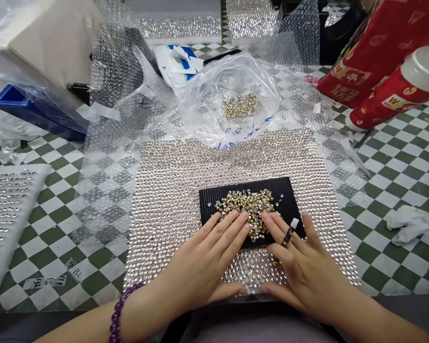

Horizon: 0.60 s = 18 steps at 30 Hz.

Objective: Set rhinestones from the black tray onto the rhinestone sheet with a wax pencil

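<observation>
I am pressing my flat, open fingers (236,220) of both hands, left hand (200,267) and right hand (300,267), on the gold beads (248,202), gripping nothing. The beads are sitting piled on the black tray (286,190), unsorted. The tray is lying on the sparkly sheet (164,190) on the table (396,166).

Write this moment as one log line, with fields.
left hand: flat on gold rhinestones | right hand: flat beside | under: black ridged tray, rhinestone sheet
</observation>
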Each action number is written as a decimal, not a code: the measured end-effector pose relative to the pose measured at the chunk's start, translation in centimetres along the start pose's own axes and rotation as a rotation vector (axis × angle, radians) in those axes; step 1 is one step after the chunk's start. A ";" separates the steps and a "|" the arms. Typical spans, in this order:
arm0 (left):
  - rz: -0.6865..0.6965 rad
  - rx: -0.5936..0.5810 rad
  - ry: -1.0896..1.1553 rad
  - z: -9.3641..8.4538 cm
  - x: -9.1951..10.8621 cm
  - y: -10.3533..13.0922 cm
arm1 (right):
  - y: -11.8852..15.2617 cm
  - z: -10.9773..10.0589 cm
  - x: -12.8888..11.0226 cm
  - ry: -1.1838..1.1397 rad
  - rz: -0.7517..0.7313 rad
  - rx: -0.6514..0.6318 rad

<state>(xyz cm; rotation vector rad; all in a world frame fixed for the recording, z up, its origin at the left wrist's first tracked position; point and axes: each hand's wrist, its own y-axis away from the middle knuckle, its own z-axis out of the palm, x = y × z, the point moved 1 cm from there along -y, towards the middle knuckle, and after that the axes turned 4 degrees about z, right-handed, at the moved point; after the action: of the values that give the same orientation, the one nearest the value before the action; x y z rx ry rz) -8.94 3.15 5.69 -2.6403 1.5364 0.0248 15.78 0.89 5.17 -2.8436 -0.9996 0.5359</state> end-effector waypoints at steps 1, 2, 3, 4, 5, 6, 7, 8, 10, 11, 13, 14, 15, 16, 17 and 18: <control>-0.004 0.002 0.005 -0.1 0.0 0.2 | 0.2 -0.1 0.1 -0.003 0.009 -0.001; -0.009 0.004 0.011 -0.1 0.0 0.5 | 0.3 -0.2 0.2 -0.005 0.015 -0.001; -0.014 0.005 0.018 -0.2 0.0 0.7 | 0.4 -0.3 0.3 -0.007 0.020 0.000; -0.018 0.005 0.023 -0.3 0.0 0.9 | 0.5 -0.4 0.3 -0.008 0.022 0.000; -0.019 0.006 0.027 -0.4 0.0 1.1 | 0.4 -0.5 0.3 -0.009 0.018 0.000; -0.018 0.008 0.029 -0.5 0.0 1.2 | 0.3 -0.6 0.3 -0.009 0.012 0.002; -0.016 0.011 0.029 -0.6 -0.1 1.2 | 0.1 -0.7 0.3 -0.008 0.004 0.005; -0.014 0.015 0.027 -0.7 -0.2 1.1 | -0.2 -0.7 0.3 -0.006 -0.008 0.009; -0.016 0.030 0.016 -0.7 -0.5 0.6 | -1.2 -0.8 0.3 -0.005 -0.030 0.021; -0.017 0.036 0.011 -0.7 -0.7 0.2 | -1.7 -0.8 0.3 -0.005 -0.041 0.027; -0.023 0.040 -0.003 -0.4 -1.2 -0.6 | -2.8 -0.7 0.3 0.005 -0.063 0.025; -0.029 0.041 -0.010 -0.3 -1.4 -0.9 | -3.3 -0.7 0.4 0.015 -0.068 0.019; -0.032 0.038 -0.016 -0.1 -1.7 -1.2 | -3.6 -0.6 0.4 0.029 -0.070 0.009; -0.036 0.035 -0.021 0.0 -1.9 -1.5 | -3.8 -0.6 0.5 0.044 -0.071 -0.002; -0.038 0.032 -0.024 0.2 -2.1 -1.6 | -3.9 -0.5 0.6 0.056 -0.069 -0.013; -0.036 0.028 -0.026 0.2 -2.2 -1.7 | -4.0 -0.5 0.7 0.063 -0.064 -0.022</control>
<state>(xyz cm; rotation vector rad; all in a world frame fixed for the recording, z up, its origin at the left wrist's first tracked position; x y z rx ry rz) -8.53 5.92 5.72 -2.6344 1.4699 0.0346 14.10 4.42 6.19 -2.8166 -1.0880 0.4298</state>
